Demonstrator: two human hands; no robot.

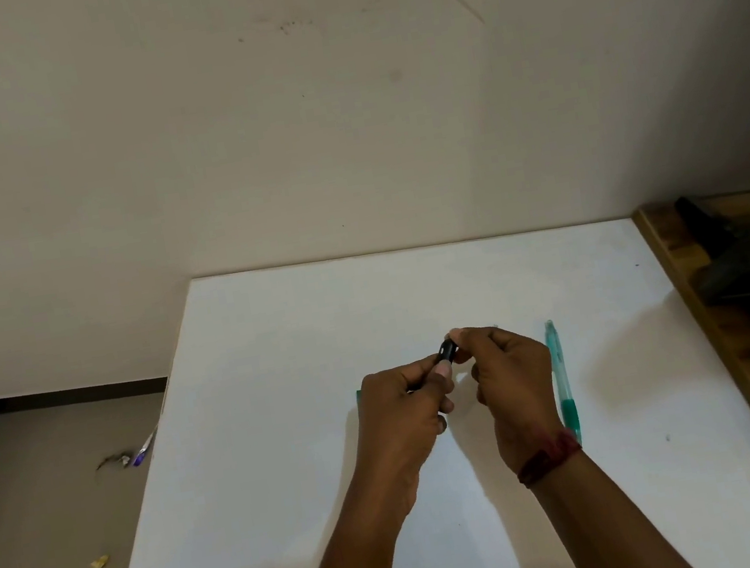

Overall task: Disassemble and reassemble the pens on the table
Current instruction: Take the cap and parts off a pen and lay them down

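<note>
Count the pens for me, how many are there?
2 for sure: a green pen lying on the table, a dark pen in both hands. A green bit behind the left hand may be another.

Two hands meet above a white table (290,444). The left hand (402,407) is closed around a dark pen (445,352), whose far end projects beyond the fist; the right hand (510,375) pinches that end with thumb and forefinger. A green pen (563,381) lies just right of the right hand. A red thread band (548,457) circles the right wrist.
</note>
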